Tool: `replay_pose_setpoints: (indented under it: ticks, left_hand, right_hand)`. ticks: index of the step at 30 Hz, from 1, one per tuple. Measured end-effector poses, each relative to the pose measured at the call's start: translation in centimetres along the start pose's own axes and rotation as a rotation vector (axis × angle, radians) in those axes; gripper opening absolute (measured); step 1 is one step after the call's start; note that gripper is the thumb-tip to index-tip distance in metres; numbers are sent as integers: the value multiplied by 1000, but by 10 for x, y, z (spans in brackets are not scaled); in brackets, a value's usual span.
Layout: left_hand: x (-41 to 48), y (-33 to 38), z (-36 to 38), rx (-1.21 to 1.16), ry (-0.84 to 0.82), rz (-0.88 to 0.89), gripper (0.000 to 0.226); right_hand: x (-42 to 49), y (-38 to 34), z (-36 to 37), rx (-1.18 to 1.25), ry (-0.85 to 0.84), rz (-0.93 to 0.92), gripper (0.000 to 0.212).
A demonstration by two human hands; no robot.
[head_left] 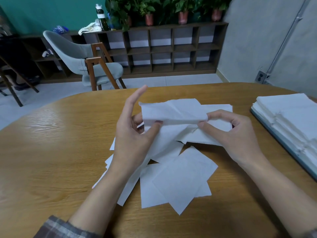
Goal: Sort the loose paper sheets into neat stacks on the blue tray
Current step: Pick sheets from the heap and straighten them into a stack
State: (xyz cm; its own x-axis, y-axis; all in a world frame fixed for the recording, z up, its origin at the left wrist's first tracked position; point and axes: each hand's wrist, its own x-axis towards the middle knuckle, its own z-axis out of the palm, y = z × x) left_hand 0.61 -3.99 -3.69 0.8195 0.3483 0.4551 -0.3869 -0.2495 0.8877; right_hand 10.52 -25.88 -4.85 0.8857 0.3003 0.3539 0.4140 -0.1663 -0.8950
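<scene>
A creased white paper sheet is held above the table between both hands. My left hand pinches its left end with the thumb under and fingers behind, the index finger pointing straight up. My right hand pinches the right end between thumb and curled fingers. Below them several loose white sheets lie scattered and overlapping on the wooden table. At the right edge the blue tray carries neat stacks of white paper.
A grey chair with wooden legs stands beyond the table's far left edge. Behind it a dark shelf unit with potted plants and a bottle lines the wall. A wall socket sits at the right.
</scene>
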Motion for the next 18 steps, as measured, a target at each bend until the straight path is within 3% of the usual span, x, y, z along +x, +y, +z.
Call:
replay_pose_setpoints:
  ticks: [5, 12, 18]
  left_hand:
    - [-1, 1, -1, 51, 41, 139, 71]
    - [1, 5, -1, -94, -147, -61, 94]
    - [0, 1, -1, 29, -3, 12, 70]
  right_hand:
    - [-2, -1, 2, 20, 47, -42, 9]
    - [0, -1, 2, 65, 106, -58, 11]
    - [-1, 1, 0, 31, 78, -71, 14]
